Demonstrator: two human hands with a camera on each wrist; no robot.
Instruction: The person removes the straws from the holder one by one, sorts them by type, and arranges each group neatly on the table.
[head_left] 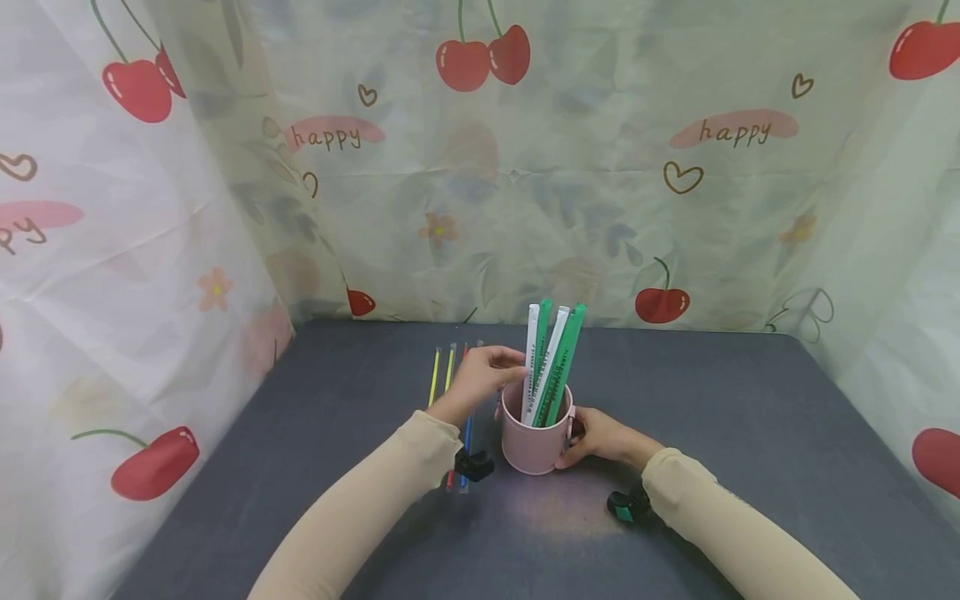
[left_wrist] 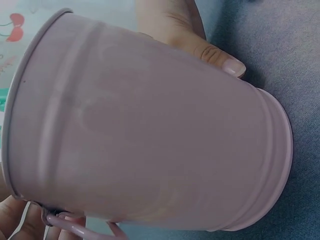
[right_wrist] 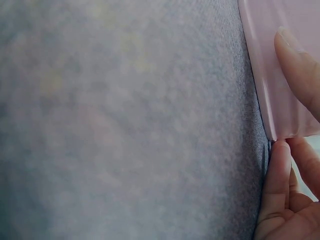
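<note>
A pink bucket point(head_left: 534, 450) with side handles stands upright on the dark table. Two white paper-wrapped straws point(head_left: 530, 350) and two green ones point(head_left: 564, 358), all with printed text, lean in it and rise above its rim. My left hand point(head_left: 480, 379) is at the rim's left side, thumb and fingertips pinching the leftmost white straw. Low on the bucket's right, my right hand point(head_left: 606, 437) grips the wall, its thumb point(right_wrist: 297, 70) on the near side and other fingers by the base. In the left wrist view, the bucket point(left_wrist: 155, 125) hides most of the right hand point(left_wrist: 185, 40).
Several thin coloured straws, yellow point(head_left: 434, 375), red and blue point(head_left: 468, 435), in clear wrappers lie left of the bucket, partly under my left arm. A cherry-printed curtain point(head_left: 525, 167) surrounds the back and sides of the table point(head_left: 712, 392).
</note>
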